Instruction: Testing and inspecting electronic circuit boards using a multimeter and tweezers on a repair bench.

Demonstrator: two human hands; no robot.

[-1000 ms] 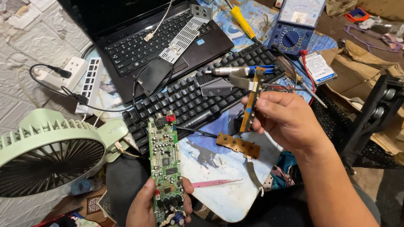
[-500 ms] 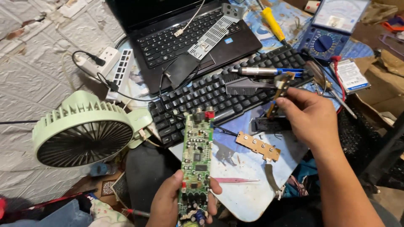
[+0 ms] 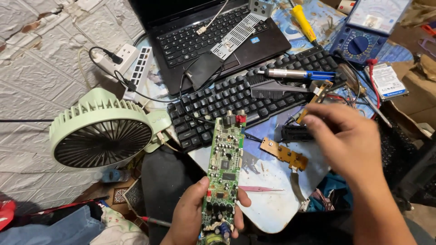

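Right hand lower; circuit board nearer

Cluttered bench w/ pale blue top, rounded front edge. On it: black laptop at back, black keyboard in front of it, blue multimeter at back right, small brown circuit board and pink tweezers near front. Green fan at left edge, by white power strip.
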